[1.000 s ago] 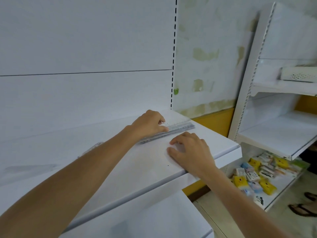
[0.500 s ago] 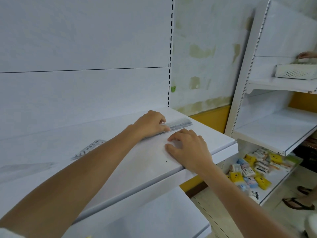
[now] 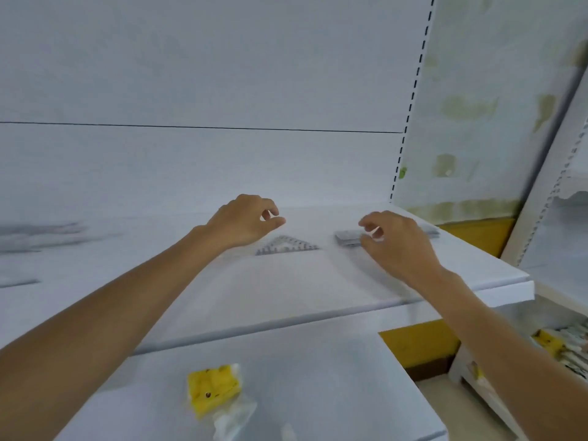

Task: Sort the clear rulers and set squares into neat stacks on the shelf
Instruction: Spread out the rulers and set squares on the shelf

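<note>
**Hands.** The left hand (image 3: 245, 222) hovers just above the shelf (image 3: 286, 291). Its fingers are loosely curled, thumb and forefinger close but not meeting, and it holds nothing. The right hand (image 3: 396, 241) is curled over the ruler stack (image 3: 346, 239). Motion blur hides whether the thumb or fingertips touch the stack, so its grip cannot be told. The two hands are apart.

**Governing relation.** The set square (image 3: 288, 245) lies flat on the shelf between the hands, just ahead and to the right of the left fingertips.
- Its longest edge faces the shelf's front edge and runs roughly parallel to it. The apex points toward the back panel (image 3: 191, 74).
- The left hand is the nearer one.
- The ruler stack's long axis runs along the shelf toward the right rear corner. One end shows beside the right thumb and the other emerges behind the hand.
- The set square and the stack lie near each other but do not touch.

**Judgement.** The set square is probably the next piece to be placed. It is thin and flat, so one edge will probably have to be lifted before it can be gripped.

**Surroundings.**
- Blurred loose rulers (image 3: 41, 237) lie toward the shelf's left end, near the back.
- A lower shelf (image 3: 318, 377) carries a yellow packet (image 3: 213, 386).
- To the right stands a second shelving unit (image 3: 547, 202) holding small packets (image 3: 569, 345).
- Behind it is a wall (image 3: 471, 122) with peeling green patches.
</note>
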`<control>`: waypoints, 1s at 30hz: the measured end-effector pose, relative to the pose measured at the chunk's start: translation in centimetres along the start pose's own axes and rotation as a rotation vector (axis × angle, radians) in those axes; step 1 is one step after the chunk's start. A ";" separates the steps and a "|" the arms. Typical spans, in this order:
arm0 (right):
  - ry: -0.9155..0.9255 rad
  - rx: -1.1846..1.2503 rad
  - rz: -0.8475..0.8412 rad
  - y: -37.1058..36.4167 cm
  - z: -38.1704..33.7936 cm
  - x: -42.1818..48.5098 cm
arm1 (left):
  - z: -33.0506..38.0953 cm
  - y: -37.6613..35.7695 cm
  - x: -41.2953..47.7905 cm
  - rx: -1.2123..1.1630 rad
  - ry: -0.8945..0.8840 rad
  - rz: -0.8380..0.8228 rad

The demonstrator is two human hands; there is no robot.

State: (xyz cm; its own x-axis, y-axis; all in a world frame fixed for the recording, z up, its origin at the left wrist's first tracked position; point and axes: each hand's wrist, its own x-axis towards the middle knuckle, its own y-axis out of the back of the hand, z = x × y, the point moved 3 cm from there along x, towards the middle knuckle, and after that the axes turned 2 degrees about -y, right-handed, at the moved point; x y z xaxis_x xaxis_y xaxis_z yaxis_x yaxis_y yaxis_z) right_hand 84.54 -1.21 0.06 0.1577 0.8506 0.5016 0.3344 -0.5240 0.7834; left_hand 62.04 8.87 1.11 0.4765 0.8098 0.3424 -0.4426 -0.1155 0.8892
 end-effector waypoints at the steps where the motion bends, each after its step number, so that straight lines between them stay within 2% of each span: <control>1: 0.048 0.046 0.006 -0.2 -2.7 0.7 | -1.5 1.1 -1.6 0.012 0.027 0.010; 5: 0.267 0.224 0.008 -2.5 -15.5 3.0 | -8.3 6.6 -8.9 0.058 0.180 0.099; 10: 0.456 0.403 -0.112 -8.5 -31.4 2.2 | -17.4 14.3 -21.7 0.051 0.390 0.271; 17: 0.538 0.493 -0.245 -16.1 -47.6 -1.2 | -28.8 23.2 -34.5 0.101 0.550 0.378; 24: 0.534 0.514 -0.252 -20.5 -59.3 -2.6 | -37.7 29.4 -42.1 0.155 0.541 0.406; 30: 0.543 0.431 -0.265 -23.2 -62.4 -3.2 | -42.2 31.3 -44.5 0.143 0.517 0.425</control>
State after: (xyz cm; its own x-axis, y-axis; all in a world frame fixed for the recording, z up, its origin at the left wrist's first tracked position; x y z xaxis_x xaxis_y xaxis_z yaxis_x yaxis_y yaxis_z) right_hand 18.29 5.43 3.22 -0.4232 0.7460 0.5142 0.6502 -0.1451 0.7458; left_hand -5.06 -6.51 0.95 -0.1562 0.8437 0.5136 -0.3898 -0.5304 0.7528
